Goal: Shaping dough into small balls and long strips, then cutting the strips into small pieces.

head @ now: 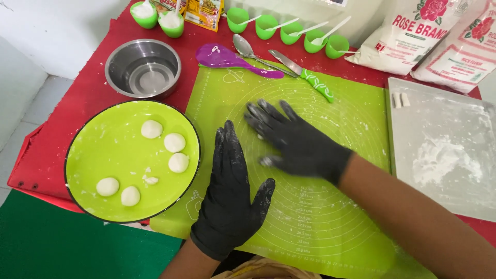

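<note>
On the green mat [330, 206], both gloved hands press flat, fingers [266, 116] spread, grasping nothing

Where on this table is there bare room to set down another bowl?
The near part of the green mat, below both gloved hands, is bare. So is the red cloth left of the steel bowl. The back edge is crowded with green cups, utensils and flour bags; the green plate holds dough balls.
</note>
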